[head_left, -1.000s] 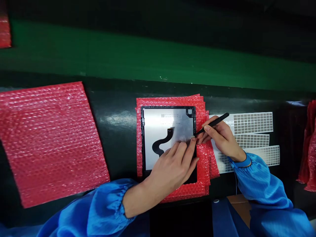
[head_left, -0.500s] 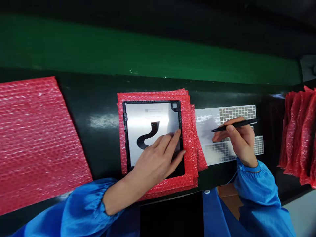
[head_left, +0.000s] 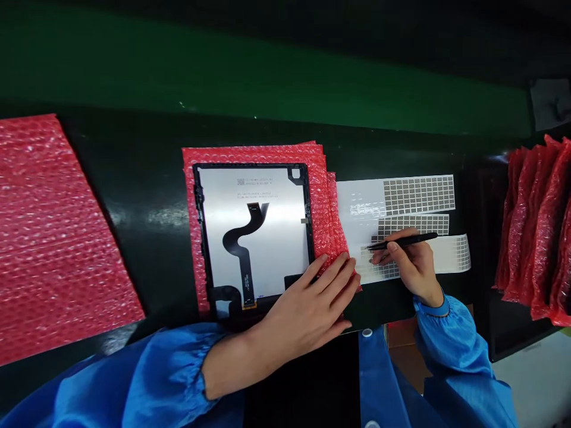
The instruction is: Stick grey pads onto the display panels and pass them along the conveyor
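Observation:
A tablet-like display panel with a silver back and black frame lies on a stack of red bubble-wrap bags. A black S-shaped ribbon cable runs down its back. One small grey sticker sits on the frame's right edge. My left hand rests open and flat across the panel's lower right corner and the bags, hiding that corner. In my right hand are black tweezers, their tips over the lower sheet of small grey stickers. Whether the tips touch a sticker I cannot tell.
More sticker sheets lie to the right of the bags. A large pile of red bubble wrap covers the left of the dark table. Several red bubble-wrap bags stand upright at the far right.
My left hand has moved from the panel's right edge down onto its lower right corner and the bags, uncovering the grey sticker. The tweezers have moved to the lower sticker sheet. The view has shifted.

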The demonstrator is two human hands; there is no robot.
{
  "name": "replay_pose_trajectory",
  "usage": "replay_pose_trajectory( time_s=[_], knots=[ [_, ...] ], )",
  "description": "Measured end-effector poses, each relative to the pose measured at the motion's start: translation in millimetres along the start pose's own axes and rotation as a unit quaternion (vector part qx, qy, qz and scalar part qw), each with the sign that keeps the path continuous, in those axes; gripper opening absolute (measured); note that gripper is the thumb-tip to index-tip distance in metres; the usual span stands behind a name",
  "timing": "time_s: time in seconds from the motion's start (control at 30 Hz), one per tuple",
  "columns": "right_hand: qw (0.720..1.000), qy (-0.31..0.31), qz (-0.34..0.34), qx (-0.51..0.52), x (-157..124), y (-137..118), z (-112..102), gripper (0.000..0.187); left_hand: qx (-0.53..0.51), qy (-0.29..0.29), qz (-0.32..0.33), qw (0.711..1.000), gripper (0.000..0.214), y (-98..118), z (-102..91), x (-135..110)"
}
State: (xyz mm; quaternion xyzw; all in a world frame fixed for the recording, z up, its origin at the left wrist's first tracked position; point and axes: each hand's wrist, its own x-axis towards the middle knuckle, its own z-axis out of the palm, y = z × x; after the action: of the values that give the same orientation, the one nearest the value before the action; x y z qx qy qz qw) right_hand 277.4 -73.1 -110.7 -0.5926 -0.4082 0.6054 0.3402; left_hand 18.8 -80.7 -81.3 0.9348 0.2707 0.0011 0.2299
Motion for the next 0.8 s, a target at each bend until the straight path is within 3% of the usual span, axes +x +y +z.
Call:
replay_pose_trajectory(
  time_s=[0.3, 0.63, 0.8],
  knots=[
    [0.998, -0.042, -0.002, -0.056, -20, -4, 13, 0.011, 0.009, -0.019, -0.003, 1.0, 0.072, -2, 0.1, -1],
    [0.984, -0.036, -0.053, -0.164, -18, -7, 18, 0.014, 0.0, -0.009, -0.007, 1.0, 0.079, -1, 6.0, -7],
    [0.98, -0.04, -0.039, -0.192, -18, -9, 18, 0.016, -0.017, -0.014, -0.013, 1.0, 0.081, -1, 4.1, -6]
  ],
)
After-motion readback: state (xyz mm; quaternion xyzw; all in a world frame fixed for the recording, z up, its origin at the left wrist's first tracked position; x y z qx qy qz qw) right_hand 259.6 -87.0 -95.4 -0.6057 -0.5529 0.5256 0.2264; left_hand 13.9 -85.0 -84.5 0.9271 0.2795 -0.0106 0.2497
